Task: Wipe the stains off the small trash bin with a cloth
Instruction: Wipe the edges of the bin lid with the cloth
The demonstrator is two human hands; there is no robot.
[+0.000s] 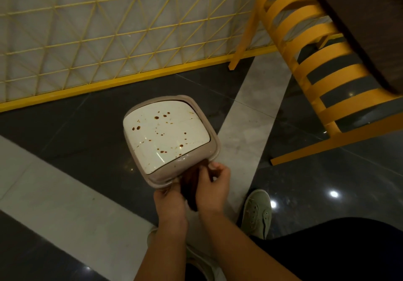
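Observation:
A small beige trash bin [209, 115] stands on the floor in the middle of the view. Its white lid [165, 132] carries several brown stain spots. A dark brown cloth [191, 186] hangs at the bin's near edge, between my two hands. My left hand [170, 202] grips the cloth's left side, just below the bin's rim. My right hand [214, 188] pinches the cloth's upper right part, its fingertips touching the rim. Much of the cloth is hidden by my hands.
A yellow wire-mesh fence [91, 40] runs behind the bin. A yellow slatted chair [309, 67] stands to the right under a dark tabletop [359, 19]. My grey-green shoe [257, 213] rests on the glossy dark and light tiled floor [72, 145].

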